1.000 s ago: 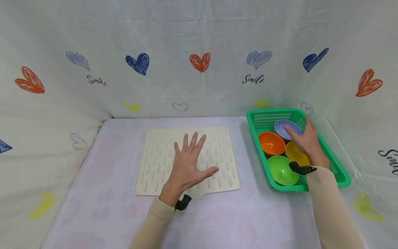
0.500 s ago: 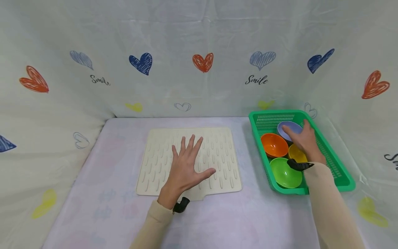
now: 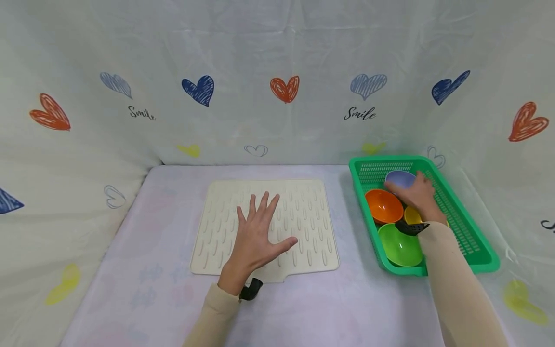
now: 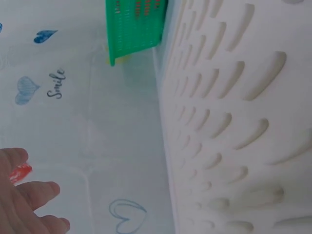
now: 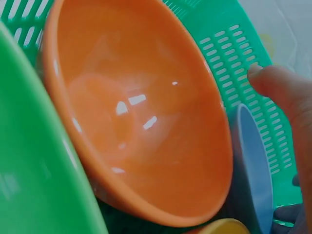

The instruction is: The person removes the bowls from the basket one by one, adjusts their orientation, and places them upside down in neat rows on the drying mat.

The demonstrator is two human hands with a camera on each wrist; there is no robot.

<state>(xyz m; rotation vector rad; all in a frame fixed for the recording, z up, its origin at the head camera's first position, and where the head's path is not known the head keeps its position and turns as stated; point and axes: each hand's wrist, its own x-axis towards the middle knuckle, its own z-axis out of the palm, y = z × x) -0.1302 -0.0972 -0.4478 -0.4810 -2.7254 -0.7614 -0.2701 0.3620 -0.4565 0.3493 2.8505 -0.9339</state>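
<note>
In the head view my right hand (image 3: 416, 195) is over the lavender bowl (image 3: 400, 177), at the back of a green basket (image 3: 381, 167). The thumb (image 5: 273, 85) stretches out above that bowl's rim in the right wrist view, apart from it. Other fingers show by its far side; contact is hard to tell. An orange bowl (image 3: 383, 206), a green bowl (image 3: 401, 246) and a yellow bowl (image 3: 412, 215), partly hidden by my wrist, are in the basket too. My left hand (image 3: 256, 236), fingers spread and holding nothing, is over a cream ridged mat (image 3: 308, 212).
The basket stands at the table's right, near the back curtain (image 3: 321, 130) and the right-hand one. The mat lies mid-table on a pale cloth (image 3: 143, 270). Black straps sit on both wrists.
My right hand has come a little left and lower over the lavender bowl, which has shifted slightly left within the basket. The left hand stays spread over the mat. The head view has turned slightly.
</note>
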